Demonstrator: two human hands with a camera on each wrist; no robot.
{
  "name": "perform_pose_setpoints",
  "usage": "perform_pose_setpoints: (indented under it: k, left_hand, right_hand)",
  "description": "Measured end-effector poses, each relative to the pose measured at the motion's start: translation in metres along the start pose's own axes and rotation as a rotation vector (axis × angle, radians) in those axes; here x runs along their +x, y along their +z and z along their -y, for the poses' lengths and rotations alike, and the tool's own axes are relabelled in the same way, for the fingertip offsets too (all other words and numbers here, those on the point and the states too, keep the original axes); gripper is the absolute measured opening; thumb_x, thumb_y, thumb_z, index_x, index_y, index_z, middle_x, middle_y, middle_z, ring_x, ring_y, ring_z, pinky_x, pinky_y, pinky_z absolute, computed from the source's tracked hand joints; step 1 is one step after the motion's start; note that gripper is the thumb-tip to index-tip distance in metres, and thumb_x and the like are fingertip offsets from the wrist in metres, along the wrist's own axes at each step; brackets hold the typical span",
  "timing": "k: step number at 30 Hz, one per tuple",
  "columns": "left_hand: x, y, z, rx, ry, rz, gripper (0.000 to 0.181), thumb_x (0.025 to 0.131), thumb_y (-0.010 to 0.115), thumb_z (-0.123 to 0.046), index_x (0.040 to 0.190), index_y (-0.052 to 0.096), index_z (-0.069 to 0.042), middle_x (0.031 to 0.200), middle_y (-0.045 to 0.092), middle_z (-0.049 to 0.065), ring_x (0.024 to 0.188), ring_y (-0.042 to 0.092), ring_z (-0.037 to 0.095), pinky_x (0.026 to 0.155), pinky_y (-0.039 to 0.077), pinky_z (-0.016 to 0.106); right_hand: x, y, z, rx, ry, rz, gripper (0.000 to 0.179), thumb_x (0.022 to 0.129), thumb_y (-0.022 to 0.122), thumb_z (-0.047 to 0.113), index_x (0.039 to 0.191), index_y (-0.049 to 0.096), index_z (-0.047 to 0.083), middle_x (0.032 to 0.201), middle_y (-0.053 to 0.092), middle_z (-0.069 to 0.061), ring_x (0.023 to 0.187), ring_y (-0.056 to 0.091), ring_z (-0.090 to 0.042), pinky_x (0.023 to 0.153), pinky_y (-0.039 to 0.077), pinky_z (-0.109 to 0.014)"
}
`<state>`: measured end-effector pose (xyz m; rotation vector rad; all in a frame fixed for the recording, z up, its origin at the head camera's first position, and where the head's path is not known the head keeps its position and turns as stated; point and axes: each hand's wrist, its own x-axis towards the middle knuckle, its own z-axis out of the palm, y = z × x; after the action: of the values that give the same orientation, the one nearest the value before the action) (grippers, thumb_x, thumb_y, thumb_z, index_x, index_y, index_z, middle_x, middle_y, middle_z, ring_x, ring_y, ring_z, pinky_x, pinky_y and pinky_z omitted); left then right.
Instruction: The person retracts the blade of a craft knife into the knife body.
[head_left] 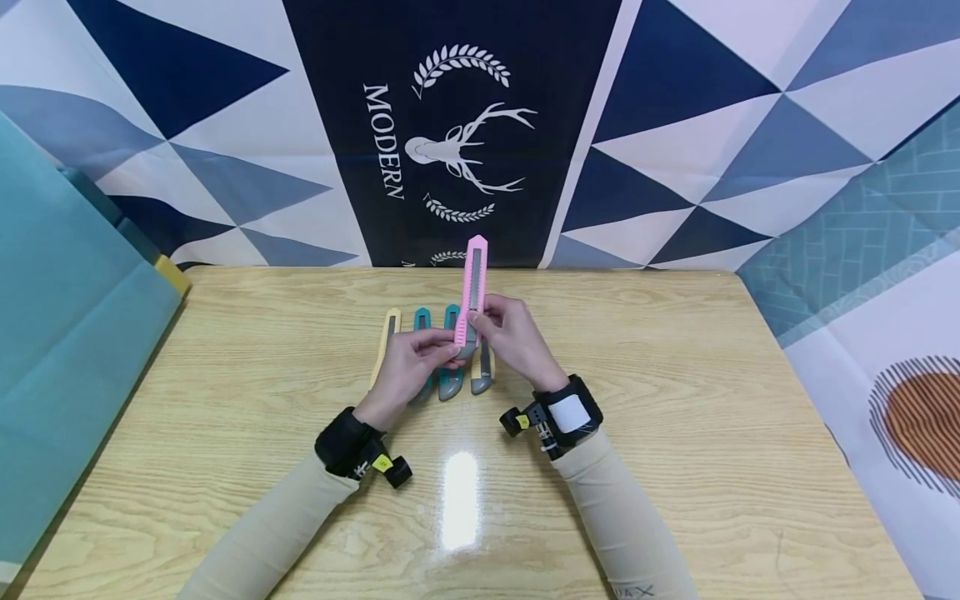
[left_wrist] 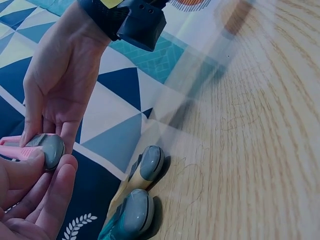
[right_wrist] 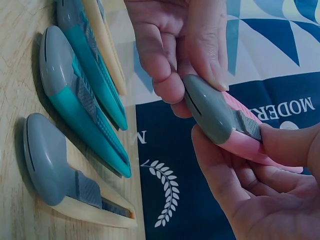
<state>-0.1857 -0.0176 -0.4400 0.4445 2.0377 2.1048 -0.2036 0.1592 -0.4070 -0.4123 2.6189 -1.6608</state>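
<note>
Both hands hold a pink box cutter (head_left: 474, 271) with a grey end cap, raised over the table and pointing away. My left hand (head_left: 408, 364) pinches it near the grey end. My right hand (head_left: 519, 342) grips its side, the thumb against the grey ridged slider (right_wrist: 247, 123) in the right wrist view. Below the hands lie other box cutters in a row: a yellow one (head_left: 388, 336) at the left, a teal one (head_left: 422, 317), another teal one (head_left: 450, 383), and a second yellow one (head_left: 482, 382) partly hidden by the hands and the pink cutter.
The wooden table (head_left: 675, 467) ends at a patterned cloth backdrop (head_left: 480, 158) at the far side. A teal panel (head_left: 67, 333) stands along the left edge. A light reflection lies on the tabletop between the forearms.
</note>
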Motion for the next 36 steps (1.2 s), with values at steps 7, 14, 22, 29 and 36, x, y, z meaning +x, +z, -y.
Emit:
perform_pose_setpoints:
  k: [7,14,22,29,36]
  left_hand:
    - [0.0049,-0.0018,0.0113,0.018,0.008,-0.017,0.021,0.089,0.060,-0.002,0.109,0.063,0.004,0.094,0.066,0.022,0.077,0.066,0.027,0.072,0.059,0.034]
    - [0.0044,-0.0026,0.0120,0.027,-0.034,-0.020,0.021,0.089,0.060,-0.003,0.109,0.064,0.003,0.095,0.066,0.020,0.078,0.065,0.025,0.074,0.059,0.036]
    - [0.0044,-0.0035,0.0104,0.020,-0.031,-0.009,0.021,0.089,0.060,-0.004,0.109,0.063,0.003,0.095,0.066,0.021,0.078,0.065,0.026,0.073,0.059,0.035]
    - [0.0031,-0.0035,0.0080,0.012,-0.034,-0.001,0.021,0.089,0.061,-0.004,0.109,0.064,0.003,0.095,0.066,0.019,0.079,0.065,0.026,0.072,0.059,0.033]
    - [0.0034,-0.0027,0.0059,0.007,-0.063,0.026,0.021,0.089,0.061,-0.005,0.108,0.064,0.002,0.095,0.067,0.018,0.080,0.065,0.025,0.075,0.058,0.040]
  right_hand:
    - [0.0014,-0.0007,0.0012,-0.013,-0.008,-0.001,0.013,0.093,0.055,0.006,0.101,0.063,0.000,0.082,0.064,-0.011,0.069,0.058,-0.031,0.049,0.042,-0.022]
    - [0.0015,0.0012,-0.0006,-0.021,0.019,0.001,0.014,0.093,0.056,0.008,0.103,0.063,0.002,0.084,0.065,-0.009,0.067,0.058,-0.015,0.057,0.049,-0.025]
    - [0.0016,-0.0003,0.0008,-0.024,0.019,0.002,0.015,0.093,0.056,0.009,0.104,0.063,0.001,0.085,0.065,-0.010,0.067,0.058,-0.017,0.057,0.049,-0.026]
    - [0.0015,-0.0002,0.0008,0.008,0.016,-0.056,0.016,0.092,0.057,0.007,0.105,0.062,-0.002,0.086,0.064,-0.012,0.066,0.060,-0.017,0.060,0.058,-0.038]
    - [0.0019,-0.0015,-0.0017,0.111,-0.005,-0.156,0.020,0.087,0.060,0.000,0.105,0.060,-0.009,0.084,0.065,-0.021,0.061,0.063,-0.021,0.060,0.058,-0.052]
